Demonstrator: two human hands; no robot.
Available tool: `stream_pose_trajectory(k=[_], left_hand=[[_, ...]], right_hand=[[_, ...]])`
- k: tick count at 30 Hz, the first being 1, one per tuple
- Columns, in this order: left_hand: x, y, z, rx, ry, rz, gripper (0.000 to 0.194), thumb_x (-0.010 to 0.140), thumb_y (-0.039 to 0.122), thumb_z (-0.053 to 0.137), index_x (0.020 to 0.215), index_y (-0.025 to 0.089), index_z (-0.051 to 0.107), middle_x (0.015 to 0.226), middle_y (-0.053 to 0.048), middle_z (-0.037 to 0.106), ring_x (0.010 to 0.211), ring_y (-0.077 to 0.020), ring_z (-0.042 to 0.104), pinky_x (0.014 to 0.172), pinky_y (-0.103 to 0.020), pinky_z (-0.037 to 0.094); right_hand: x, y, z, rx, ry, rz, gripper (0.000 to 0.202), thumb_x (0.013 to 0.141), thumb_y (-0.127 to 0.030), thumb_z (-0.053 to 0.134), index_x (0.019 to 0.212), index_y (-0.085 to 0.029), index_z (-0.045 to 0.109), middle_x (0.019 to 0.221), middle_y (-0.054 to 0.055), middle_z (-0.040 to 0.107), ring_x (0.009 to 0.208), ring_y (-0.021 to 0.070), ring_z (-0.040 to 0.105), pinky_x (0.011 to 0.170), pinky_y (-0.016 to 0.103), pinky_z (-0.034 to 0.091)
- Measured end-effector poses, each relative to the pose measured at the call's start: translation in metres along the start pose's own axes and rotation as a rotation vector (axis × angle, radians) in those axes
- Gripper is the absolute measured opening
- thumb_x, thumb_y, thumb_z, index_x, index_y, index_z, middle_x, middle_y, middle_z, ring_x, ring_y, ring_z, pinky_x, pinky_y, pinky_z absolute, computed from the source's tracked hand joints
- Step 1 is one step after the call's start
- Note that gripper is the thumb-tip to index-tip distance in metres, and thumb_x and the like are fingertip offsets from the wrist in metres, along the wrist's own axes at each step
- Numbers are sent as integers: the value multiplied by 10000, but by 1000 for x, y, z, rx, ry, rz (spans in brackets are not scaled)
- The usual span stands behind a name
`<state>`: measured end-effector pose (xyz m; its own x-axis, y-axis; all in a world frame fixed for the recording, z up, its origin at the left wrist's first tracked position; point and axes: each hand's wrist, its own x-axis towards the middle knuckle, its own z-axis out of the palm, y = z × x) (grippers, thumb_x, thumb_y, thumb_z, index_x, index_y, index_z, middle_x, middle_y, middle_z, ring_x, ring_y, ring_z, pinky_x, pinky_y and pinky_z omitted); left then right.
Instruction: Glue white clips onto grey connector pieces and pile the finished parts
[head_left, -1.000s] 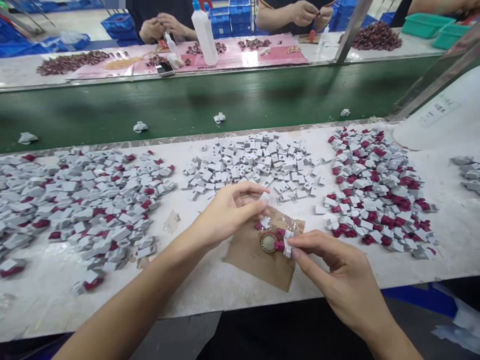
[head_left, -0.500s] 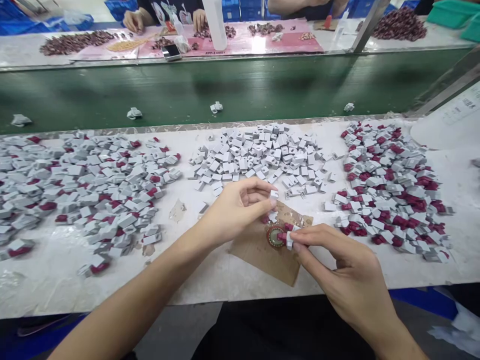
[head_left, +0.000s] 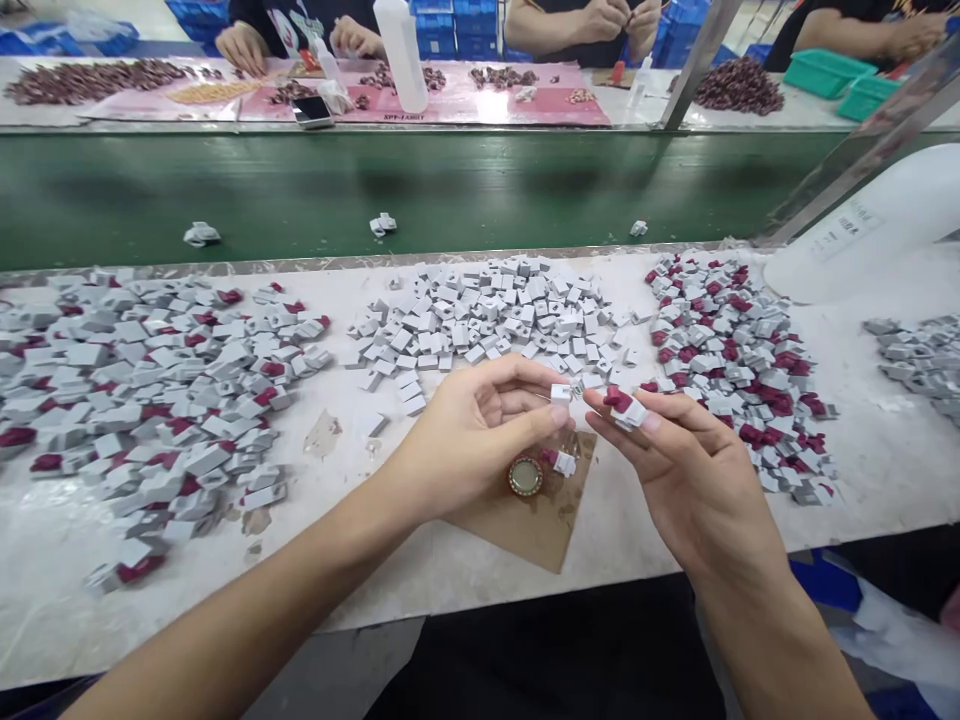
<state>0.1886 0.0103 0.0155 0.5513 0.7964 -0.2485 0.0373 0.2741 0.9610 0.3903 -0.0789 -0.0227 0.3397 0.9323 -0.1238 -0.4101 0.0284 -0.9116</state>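
Note:
Between the thumb and fingers of my left hand (head_left: 480,430) is a small white plastic block (head_left: 560,394). My right hand (head_left: 690,460) pinches a small white and dark red plastic part (head_left: 624,407), close to the white block but apart from it. Below them a brown cardboard piece (head_left: 517,530) lies on the table, carrying a round bottle cap (head_left: 525,476) and another white and dark red part (head_left: 561,461). A heap of white blocks (head_left: 495,310) spreads just beyond my hands.
Heaps of white and dark red parts lie left (head_left: 165,380) and right (head_left: 750,370). A large white bottle (head_left: 862,225) lies tilted at the right. Behind runs a green conveyor belt (head_left: 480,180) carrying several parts. Co-workers' hands (head_left: 244,48) show across it.
My right hand has risen from the cardboard with a white and dark red part, bringing it near the left hand's block. One such part now lies on the cardboard. The view has shifted right.

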Motion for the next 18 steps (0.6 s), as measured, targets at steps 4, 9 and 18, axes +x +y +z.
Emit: stream_pose_trajectory(k=[4, 9, 18], left_hand=[[2, 0, 10, -42, -36, 1, 242, 965, 282, 861, 1166, 187, 767, 969, -65, 850, 941, -267, 847, 774, -361, 712], [5, -3, 13, -58, -42, 18, 217, 958, 278, 871, 1133, 195, 773, 992, -60, 854, 967, -261, 850, 796, -346, 713], [6, -3, 14, 90, -37, 101, 126, 956, 259, 884, 1046, 195, 823, 989, -58, 870, 934, -242, 852, 836, -343, 695]], right_hand=[[7, -5, 5, 66, -34, 54, 97, 877, -331, 1001, 942, -304, 935, 1025, 8, 924, 1007, 254, 901, 1015, 419, 752], [5, -3, 5, 71, -35, 50, 115, 870, -319, 1011, 952, -288, 936, 1001, 0, 921, 966, 211, 891, 963, 333, 752], [6, -5, -6, -256, -113, -120, 86, 985, -297, 922, 1049, -352, 940, 1093, 23, 896, 1023, 214, 854, 899, 310, 727]])
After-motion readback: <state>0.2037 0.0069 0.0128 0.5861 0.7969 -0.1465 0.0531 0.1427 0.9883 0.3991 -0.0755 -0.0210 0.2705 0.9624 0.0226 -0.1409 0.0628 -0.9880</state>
